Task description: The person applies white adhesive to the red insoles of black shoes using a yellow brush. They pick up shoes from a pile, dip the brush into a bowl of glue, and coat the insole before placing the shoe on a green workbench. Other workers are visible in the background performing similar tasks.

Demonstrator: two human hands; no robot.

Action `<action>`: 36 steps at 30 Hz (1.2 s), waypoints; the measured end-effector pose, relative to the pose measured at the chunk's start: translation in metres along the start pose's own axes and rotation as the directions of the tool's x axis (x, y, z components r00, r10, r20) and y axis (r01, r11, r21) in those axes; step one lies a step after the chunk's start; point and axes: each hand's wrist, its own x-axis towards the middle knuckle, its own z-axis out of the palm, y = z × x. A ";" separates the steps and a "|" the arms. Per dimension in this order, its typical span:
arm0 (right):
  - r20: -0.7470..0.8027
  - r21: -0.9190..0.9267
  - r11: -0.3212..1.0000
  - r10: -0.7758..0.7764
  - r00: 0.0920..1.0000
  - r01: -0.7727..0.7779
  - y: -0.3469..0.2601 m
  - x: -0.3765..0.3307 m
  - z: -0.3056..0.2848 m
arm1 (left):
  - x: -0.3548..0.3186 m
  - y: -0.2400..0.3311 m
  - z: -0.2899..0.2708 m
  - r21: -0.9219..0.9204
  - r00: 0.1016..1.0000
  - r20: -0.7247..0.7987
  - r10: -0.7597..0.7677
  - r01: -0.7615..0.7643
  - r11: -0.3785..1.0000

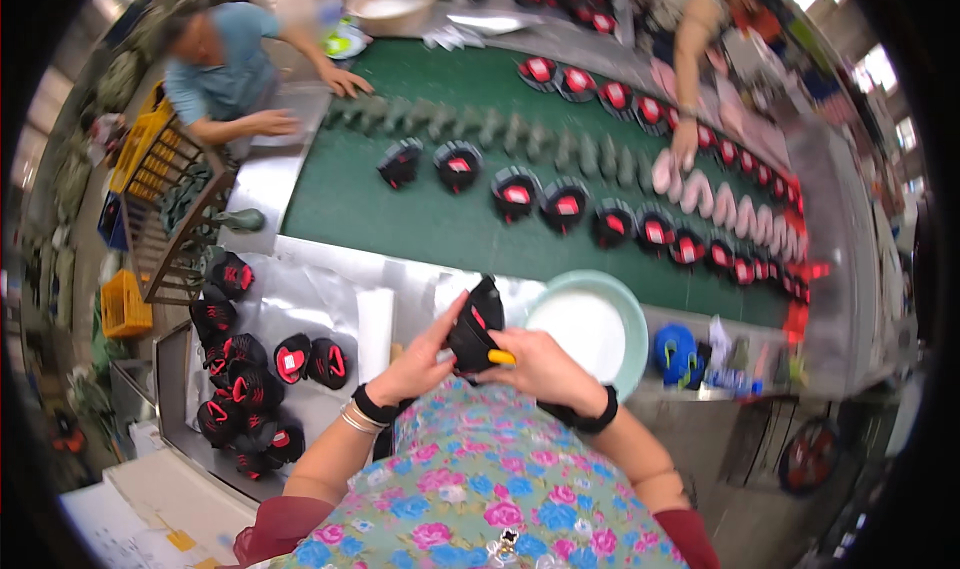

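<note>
Just in front of my body, my left hand (pixel 425 361) is closed on a black shoe upper (pixel 478 327) with red inside, its fingers along the left side. My right hand (pixel 540 365) is at the upper's right side, closed round a tool with a yellow handle (pixel 501 357); its working end is hidden. A pale green basin (pixel 637 331) of white liquid stands right beside my right hand. On the metal tray to the left, a pair of black-and-red uppers (pixel 328 363) lies near a pile of similar uppers (pixel 255 387).
Beyond the metal ledge runs a green conveyor belt (pixel 350 214) with rows of black uppers (pixel 566 205), dark green shoe lasts (pixel 515 137) and pink insole-like pieces (pixel 706 201). Two people work across it. A slatted rack (pixel 165 239) stands left; a blue item (pixel 676 354) lies right of the basin.
</note>
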 end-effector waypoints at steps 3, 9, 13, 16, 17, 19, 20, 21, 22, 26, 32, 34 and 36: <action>0.069 -0.020 0.995 0.099 0.993 -0.098 0.004 -0.028 -0.010 | -0.013 -0.009 0.027 0.093 0.996 -0.075 -0.045 0.052 0.994; -0.674 0.012 0.836 0.411 0.613 -0.548 0.093 -0.117 -0.013 | -0.051 -0.011 0.054 0.220 0.971 0.190 -0.142 0.098 0.971; -0.575 0.294 0.600 0.733 0.364 -0.744 0.152 -0.163 0.006 | -0.048 -0.026 0.057 0.049 0.907 0.179 -0.380 0.378 0.925; -0.663 0.322 0.771 0.598 0.450 -0.549 0.174 -0.167 0.040 | -0.034 -0.033 0.057 -0.211 0.823 0.150 -0.547 0.568 0.796; -0.667 0.317 0.775 0.591 0.453 -0.546 0.178 -0.163 0.051 | -0.029 -0.039 0.060 -0.283 0.819 0.131 -0.559 0.571 0.770; -0.686 0.297 0.804 0.555 0.470 -0.514 0.200 -0.161 0.076 | -0.017 -0.054 0.068 -0.377 0.816 0.150 -0.558 0.569 0.731; -0.697 0.286 0.822 0.531 0.482 -0.493 0.208 -0.160 0.085 | -0.010 -0.058 0.074 -0.419 0.813 0.154 -0.562 0.568 0.708; -0.700 0.284 0.818 0.533 0.475 -0.500 0.205 -0.161 0.085 | -0.006 -0.064 0.079 -0.448 0.811 0.172 -0.559 0.570 0.689; -0.705 0.282 0.814 0.535 0.466 -0.507 0.202 -0.165 0.084 | -0.003 -0.073 0.083 -0.476 0.809 0.192 -0.556 0.572 0.668; -0.699 0.406 0.826 0.557 0.449 -0.391 0.146 -0.179 0.036 | 0.010 -0.097 0.090 -0.607 0.810 0.210 -0.547 0.547 0.576; -0.671 0.458 0.888 0.371 0.642 -0.035 0.090 -0.162 -0.008 | 0.037 -0.087 0.110 -0.584 0.785 0.339 -0.519 0.608 0.538; -0.690 0.430 0.901 0.369 0.623 -0.057 0.099 -0.160 -0.010 | 0.043 -0.081 0.113 -0.555 0.785 0.333 -0.522 0.611 0.565; -0.742 0.391 0.907 0.411 0.530 -0.156 0.108 -0.160 -0.005 | 0.048 -0.073 0.113 -0.523 0.810 0.294 -0.508 0.581 0.624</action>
